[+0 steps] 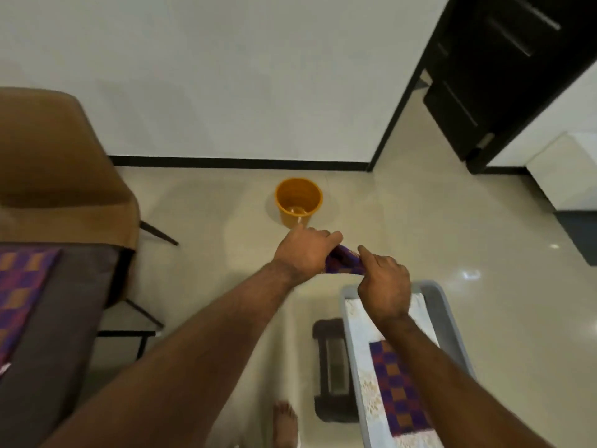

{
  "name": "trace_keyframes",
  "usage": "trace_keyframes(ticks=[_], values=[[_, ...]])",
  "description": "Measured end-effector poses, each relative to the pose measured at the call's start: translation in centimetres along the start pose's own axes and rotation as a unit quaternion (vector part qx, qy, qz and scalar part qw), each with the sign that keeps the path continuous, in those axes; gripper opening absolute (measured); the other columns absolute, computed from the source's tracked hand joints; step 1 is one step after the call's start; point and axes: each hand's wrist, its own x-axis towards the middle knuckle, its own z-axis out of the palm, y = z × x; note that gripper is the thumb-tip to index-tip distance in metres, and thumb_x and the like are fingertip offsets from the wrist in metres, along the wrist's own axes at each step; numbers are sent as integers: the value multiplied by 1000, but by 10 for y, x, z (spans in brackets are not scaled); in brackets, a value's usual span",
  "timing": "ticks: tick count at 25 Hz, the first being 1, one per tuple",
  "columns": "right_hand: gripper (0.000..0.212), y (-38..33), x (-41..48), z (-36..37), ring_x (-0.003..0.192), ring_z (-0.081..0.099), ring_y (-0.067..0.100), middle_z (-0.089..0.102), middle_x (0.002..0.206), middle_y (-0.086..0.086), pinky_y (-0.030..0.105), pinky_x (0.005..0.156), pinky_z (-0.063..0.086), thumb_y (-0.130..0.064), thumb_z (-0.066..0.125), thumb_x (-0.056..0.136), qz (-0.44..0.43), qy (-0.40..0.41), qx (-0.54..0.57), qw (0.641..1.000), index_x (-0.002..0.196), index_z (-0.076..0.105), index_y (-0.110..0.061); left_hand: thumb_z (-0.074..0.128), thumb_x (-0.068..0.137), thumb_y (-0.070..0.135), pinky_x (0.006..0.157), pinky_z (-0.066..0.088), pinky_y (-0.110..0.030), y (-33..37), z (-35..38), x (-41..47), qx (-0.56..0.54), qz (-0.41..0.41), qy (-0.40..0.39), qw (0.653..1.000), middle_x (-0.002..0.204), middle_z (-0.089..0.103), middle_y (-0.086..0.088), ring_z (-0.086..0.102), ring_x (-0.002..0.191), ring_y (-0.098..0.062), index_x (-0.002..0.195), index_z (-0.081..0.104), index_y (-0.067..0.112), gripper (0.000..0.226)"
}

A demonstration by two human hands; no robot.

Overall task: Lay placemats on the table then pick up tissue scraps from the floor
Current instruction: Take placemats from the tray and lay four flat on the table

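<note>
While both arms stretch out over the floor, the left hand (303,253) and right hand (384,286) grip a bunched placemat (342,261), purple-checked, in curled fingers (332,237). It hangs just beyond a grey tray (444,324) holding a second placemat (397,389). A third placemat (19,286) lies on the tabletop (64,334), left.

This was a home, a dining corner by the look of it. A brown padded chair (58,163) stood at a dark table (64,318) with a purple and orange checked placemat (19,286) on it. The floor (420,221) was glossy cream tile, meeting a plain white wall (226,76) with black skirting (242,163). A dark panelled door (504,76) stood at the right, a small orange bin (298,200) sat on the floor, and a bare foot (284,421) showed below.
</note>
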Motion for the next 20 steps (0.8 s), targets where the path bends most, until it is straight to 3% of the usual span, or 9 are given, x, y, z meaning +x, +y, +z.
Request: trace_keyframes(ticks=[2,6,10,15,20], values=[[59,-54,20,-14,91,68,30,75,101,5,38,76,49,-2,68,74,-60,-4,2,998,131,63,-18,69,91,38,73,48,-36,-41,-33,-44,9,-64,-1,998,94,73,0,64,73,-22,110,49,28,29],[39,-169,41,-36,88,65,24,73,95,-2,36,77,47,-8,61,83,-186,-12,9,982,119,63,-26,65,93,32,73,35,-34,-111,-83,-141,37,-203,-27,978,101,70,3,61,74,-21,111,49,29,24],[35,-282,44,-56,89,66,22,73,94,-2,38,80,50,-11,57,87,-300,-13,36,953,117,66,-26,66,93,32,72,43,-36,-151,-132,-245,31,-326,-25,945,103,69,2,66,86,-23,114,49,29,27],[15,-414,17,-83,81,67,26,71,84,-1,34,69,50,-26,54,87,-485,-98,67,867,95,66,-26,52,98,31,70,46,-43,-168,-180,-392,28,-487,-18,873,106,66,-2,65,96,-30,117,49,28,20],[24,-513,-26,-89,102,66,24,72,109,-2,39,86,55,-34,60,91,-598,-134,84,786,114,65,-28,55,97,26,65,44,-38,-160,-203,-508,51,-579,-15,813,105,68,-3,66,93,-29,113,53,23,16]])
